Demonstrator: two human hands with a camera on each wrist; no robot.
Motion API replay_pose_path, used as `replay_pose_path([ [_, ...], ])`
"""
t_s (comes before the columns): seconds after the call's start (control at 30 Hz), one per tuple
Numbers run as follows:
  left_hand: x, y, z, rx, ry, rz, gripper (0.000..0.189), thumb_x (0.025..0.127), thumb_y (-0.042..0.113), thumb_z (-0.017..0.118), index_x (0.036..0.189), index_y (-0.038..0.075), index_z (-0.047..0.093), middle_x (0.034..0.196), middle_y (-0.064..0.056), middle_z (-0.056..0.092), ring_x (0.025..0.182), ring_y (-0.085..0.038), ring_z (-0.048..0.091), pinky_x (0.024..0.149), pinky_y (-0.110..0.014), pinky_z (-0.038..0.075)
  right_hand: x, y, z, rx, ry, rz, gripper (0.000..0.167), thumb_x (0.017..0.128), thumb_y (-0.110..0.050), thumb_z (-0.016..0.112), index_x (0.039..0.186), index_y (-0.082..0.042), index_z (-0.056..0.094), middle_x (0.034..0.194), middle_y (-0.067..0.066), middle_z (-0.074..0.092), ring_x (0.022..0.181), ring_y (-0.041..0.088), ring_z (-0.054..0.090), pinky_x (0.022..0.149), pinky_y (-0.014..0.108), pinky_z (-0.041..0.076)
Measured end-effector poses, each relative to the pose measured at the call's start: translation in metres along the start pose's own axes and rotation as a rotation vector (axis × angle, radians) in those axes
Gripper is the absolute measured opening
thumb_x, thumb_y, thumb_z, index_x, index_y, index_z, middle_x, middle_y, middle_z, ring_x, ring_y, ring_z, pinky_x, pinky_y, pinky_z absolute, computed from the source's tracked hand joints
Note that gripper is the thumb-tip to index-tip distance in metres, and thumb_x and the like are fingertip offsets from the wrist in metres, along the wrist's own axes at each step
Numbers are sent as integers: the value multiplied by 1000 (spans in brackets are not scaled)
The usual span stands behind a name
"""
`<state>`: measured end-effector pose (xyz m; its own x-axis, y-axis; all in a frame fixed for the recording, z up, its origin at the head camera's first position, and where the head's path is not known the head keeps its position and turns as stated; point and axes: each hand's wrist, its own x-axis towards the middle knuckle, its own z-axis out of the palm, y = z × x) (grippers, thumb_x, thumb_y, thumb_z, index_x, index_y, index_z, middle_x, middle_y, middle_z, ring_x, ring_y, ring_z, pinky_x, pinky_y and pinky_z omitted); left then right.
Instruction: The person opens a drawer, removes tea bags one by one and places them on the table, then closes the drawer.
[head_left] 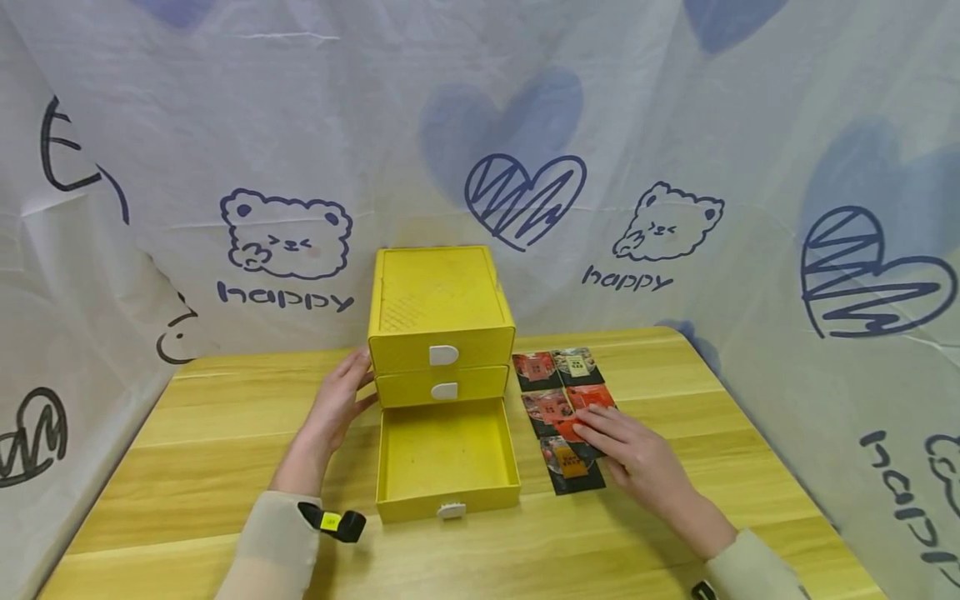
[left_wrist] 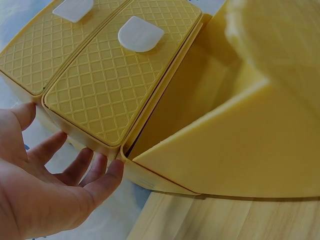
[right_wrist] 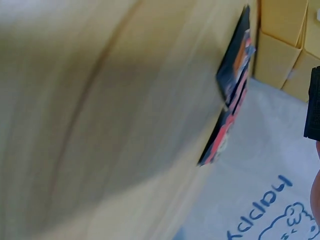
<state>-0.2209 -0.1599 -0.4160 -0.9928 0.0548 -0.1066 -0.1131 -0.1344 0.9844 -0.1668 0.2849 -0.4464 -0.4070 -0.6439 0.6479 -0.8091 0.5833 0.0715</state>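
A yellow drawer box [head_left: 442, 287] stands with its bottom drawer [head_left: 448, 450] pulled out and bare inside; the two upper drawers are closed. Spread over the box's left side, my left hand [head_left: 337, 404] touches it with its fingertips [left_wrist: 116, 172], close to the seams between the drawers. On the right, my right hand [head_left: 633, 454] pinches a red and black packet [head_left: 567, 430] above the other packets, its fingers covering part of it. In the right wrist view the black edge of this packet [right_wrist: 313, 107] shows beside the fingers.
Several flat packets [head_left: 547, 407] lie in rows on the wooden table [head_left: 225, 442], right of the box. An orange-labelled packet [head_left: 573, 465] lies nearest the front. A white printed cloth [head_left: 405, 125] hangs behind the table. White tabs [head_left: 444, 390] mark the drawer fronts.
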Motion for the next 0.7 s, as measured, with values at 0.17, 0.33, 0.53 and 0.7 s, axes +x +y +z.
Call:
replay_pose_path([
  [0.17, -1, 1, 1, -7, 5, -4, 61, 114, 38, 39, 165, 8, 25, 171, -14, 22, 152, -37, 28, 124, -55, 29, -11, 4, -2, -23, -34, 48, 62, 69, 13, 76, 128, -3, 73, 133, 14, 70, 120, 37, 65, 123, 20, 23],
  [0.33, -3, 2, 1, -8, 3, -4, 60, 115, 36, 38, 165, 8, 25, 171, -14, 21, 152, -37, 28, 124, -55, 28, -22, 10, -2, -64, -69, 107, 62, 67, 11, 83, 127, -3, 74, 130, 14, 71, 118, 36, 67, 109, 38, 50],
  [0.53, -3, 1, 1, -10, -3, -2, 61, 114, 37, 38, 165, 7, 24, 171, -15, 20, 153, -38, 27, 124, -55, 28, -33, 18, -2, -95, -114, 164, 60, 66, 12, 85, 123, -2, 75, 125, 15, 73, 112, 37, 70, 90, 50, 59],
  [0.7, -2, 1, 0, -12, -8, -1, 61, 114, 37, 38, 165, 6, 24, 171, -15, 20, 153, -38, 27, 124, -55, 28, -41, 22, -1, -84, -192, 266, 56, 71, 10, 85, 125, -3, 75, 124, 14, 74, 108, 34, 72, 86, 49, 62],
])
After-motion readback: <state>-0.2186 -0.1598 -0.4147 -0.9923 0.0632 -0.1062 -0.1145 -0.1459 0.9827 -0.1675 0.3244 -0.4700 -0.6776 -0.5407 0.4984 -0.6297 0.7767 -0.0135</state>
